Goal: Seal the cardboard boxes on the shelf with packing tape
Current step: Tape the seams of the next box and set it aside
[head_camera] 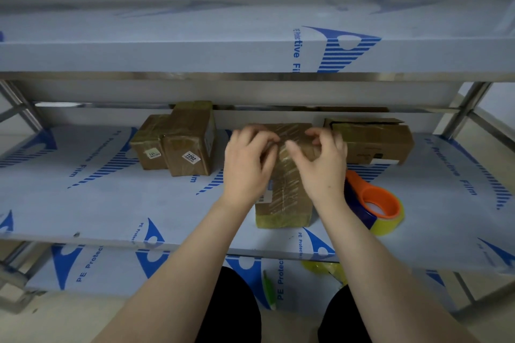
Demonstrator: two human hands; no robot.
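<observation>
**A:** What lies left of the left grip (248, 167)?

**B:** A small box (149, 145) touching a tall box (189, 139), both taped and well apart from it on the shelf (111, 203).

**A:** And the left grip itself?

**B:** Its fingers curl down onto the taped top of the middle box (284, 192). I cannot tell whether they pinch a loose tape end or only press.

**A:** The box sits under both?

**B:** Yes, between and beneath them. The right grip (323, 167) has thumb and bent fingers on the same top, with a gap between them. Again, I cannot tell if anything is pinched.

**A:** What might go wrong?

**B:** The film there already looks wrinkled. If either grip drags a free end sideways, I think it could fold onto itself and leave the seam unsealed.

**A:** Anything right of the right grip?

**B:** The tape dispenser (381, 203), just beside that forearm and near the shelf's front. A careless sweep of the arm could knock it off. Beyond it, the open box (373, 142) has its flaps up and needs sealing.
</observation>
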